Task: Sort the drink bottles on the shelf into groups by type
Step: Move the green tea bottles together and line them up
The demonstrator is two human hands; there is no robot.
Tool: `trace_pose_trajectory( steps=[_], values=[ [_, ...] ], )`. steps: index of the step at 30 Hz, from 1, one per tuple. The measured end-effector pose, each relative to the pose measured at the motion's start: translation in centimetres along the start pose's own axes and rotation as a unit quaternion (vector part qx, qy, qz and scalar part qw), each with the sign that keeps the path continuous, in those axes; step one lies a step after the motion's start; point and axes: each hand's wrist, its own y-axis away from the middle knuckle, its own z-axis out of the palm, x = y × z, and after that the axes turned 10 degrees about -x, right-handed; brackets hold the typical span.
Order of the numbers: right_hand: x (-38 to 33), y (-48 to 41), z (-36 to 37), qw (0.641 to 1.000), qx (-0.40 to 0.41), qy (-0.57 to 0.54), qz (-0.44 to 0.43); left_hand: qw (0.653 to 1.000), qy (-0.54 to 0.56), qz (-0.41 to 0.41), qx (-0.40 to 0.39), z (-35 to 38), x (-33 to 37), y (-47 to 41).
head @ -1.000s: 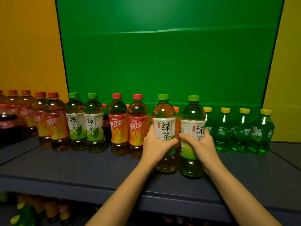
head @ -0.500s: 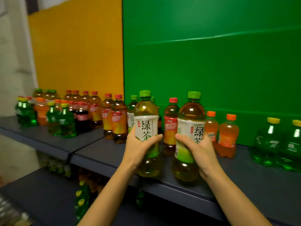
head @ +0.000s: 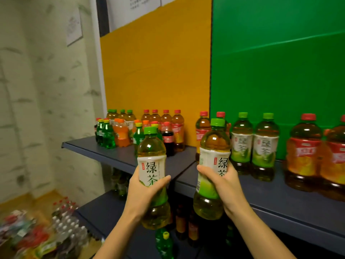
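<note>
Left hand (head: 143,191) is wrapped around one green tea bottle (head: 152,176); right hand (head: 225,186) is wrapped around a second green tea bottle (head: 214,165). Both are upright, off the shelf (head: 280,200), in front of its edge. Fingers cover the lower labels (text partly hidden). Lower-shelf bottles (head: 183,223) are dim, types indistinct.

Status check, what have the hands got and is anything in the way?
Left hand and right hand: one green tea bottle each, upright, off the shelf. Two green teas standing ahead. Path clear.
</note>
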Motion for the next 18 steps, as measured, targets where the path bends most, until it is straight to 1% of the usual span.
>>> trace_pose_trajectory(
  steps=[8,13,18],
  values=[
    [2.9,-4.3,11.5,0.999,-0.05,0.001,0.006,0.998,-0.012,-0.032,0.052,-11.7,-2.7,-1.2],
    [5.9,-7.8,17.1,0.997,-0.071,0.015,0.007,0.995,-0.019,-0.018,0.097,-17.0,-4.7,-3.5],
    [9.3,-12.4,22.0,0.996,-0.082,0.014,0.0,0.994,-0.019,-0.001,0.11,-22.0,-7.3,-7.6]
  ],
)
